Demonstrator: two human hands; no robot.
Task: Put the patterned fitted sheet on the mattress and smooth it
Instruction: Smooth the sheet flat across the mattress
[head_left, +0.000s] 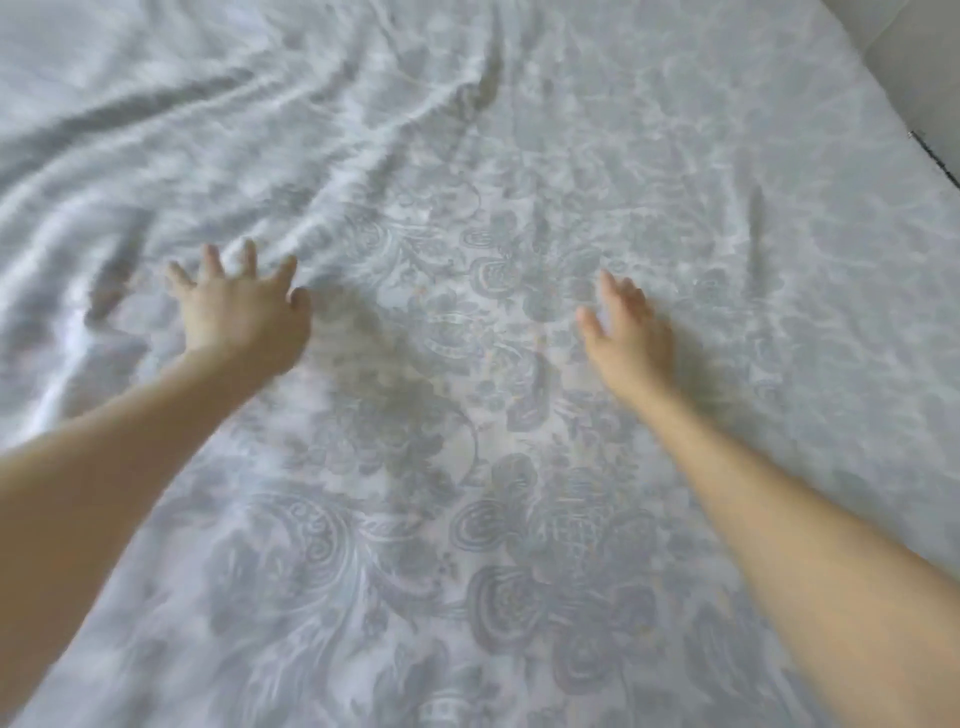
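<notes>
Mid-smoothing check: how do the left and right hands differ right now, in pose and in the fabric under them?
The left hand has its fingers splayed wide, back to the camera; the right hand has fingers closer together and is turned more edge-on. The left hand sits at the edge of deep folds; the right hand is over flatter sheet. Both are open, gripping nothing.

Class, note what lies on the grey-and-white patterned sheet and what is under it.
On the patterned sheet: the left hand, fingers spread, and the right hand, fingers straight. Whatever lies underneath is covered.
</notes>
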